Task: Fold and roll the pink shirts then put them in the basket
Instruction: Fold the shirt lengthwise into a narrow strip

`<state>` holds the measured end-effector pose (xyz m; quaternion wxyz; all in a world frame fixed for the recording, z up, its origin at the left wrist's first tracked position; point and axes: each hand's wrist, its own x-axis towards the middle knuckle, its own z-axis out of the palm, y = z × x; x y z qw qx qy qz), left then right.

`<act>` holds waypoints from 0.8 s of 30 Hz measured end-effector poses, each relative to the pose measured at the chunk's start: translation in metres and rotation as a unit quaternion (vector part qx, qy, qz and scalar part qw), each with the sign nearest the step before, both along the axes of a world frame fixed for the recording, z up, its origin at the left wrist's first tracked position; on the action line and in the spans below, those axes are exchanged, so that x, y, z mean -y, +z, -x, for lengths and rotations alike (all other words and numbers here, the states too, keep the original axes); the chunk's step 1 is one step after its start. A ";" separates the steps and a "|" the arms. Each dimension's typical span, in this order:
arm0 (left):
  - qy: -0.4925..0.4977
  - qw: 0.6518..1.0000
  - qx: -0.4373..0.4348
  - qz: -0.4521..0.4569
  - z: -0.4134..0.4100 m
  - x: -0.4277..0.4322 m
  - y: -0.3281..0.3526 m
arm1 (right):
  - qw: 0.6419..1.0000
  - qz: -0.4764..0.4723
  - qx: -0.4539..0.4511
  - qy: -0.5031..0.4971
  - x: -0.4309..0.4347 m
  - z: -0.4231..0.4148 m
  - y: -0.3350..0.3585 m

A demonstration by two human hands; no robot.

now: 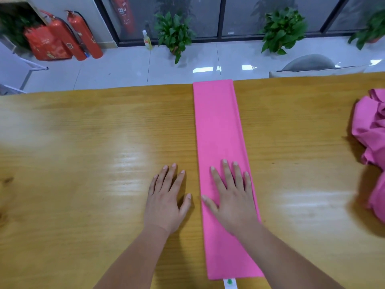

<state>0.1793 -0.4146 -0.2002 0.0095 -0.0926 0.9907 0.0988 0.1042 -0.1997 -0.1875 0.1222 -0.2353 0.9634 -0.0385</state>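
Spanning a yellow wooden table [83, 142] from far edge to near: one pink shirt [218, 126] folded into a long strip, right hand [233, 201] pressed flat on it, left hand [166, 201] flat on the wood just beside, fingers spread, neither gripping anything. Crumpled pink shirts [370, 147] at the right edge. Beyond: glossy tiled floor [125, 65], potted plants [174, 33], red fire extinguishers [83, 34] with illegible lettering; white tag [229, 283] with a green mark at the strip's near end, unreadable

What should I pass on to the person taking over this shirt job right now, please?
The left hand is open, flat on the wooden table beside the shirt.
The right hand is open, pressing flat on the folded pink shirt.
That shirt lies as a long narrow strip across the table; the crumpled pink shirts sit at the right edge.
Done: this shirt is folded.
Left: roll it, put it in the basket (not in view), then do the pile.
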 end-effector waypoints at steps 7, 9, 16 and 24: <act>-0.003 1.000 -0.008 -0.004 -0.002 0.001 -0.005 | 1.000 0.000 0.017 -0.008 -0.047 -0.093 0.005; -0.009 1.000 0.000 0.006 -0.002 0.001 -0.007 | 1.000 0.002 0.018 -0.005 -0.040 -0.084 0.006; 0.003 1.000 0.016 0.017 -0.008 -0.022 -0.002 | 0.999 0.008 0.017 0.031 -0.061 -0.103 0.003; -0.171 0.985 0.030 0.007 -0.093 -0.104 -0.001 | 0.998 0.037 -0.001 0.055 -0.095 -0.112 -0.005</act>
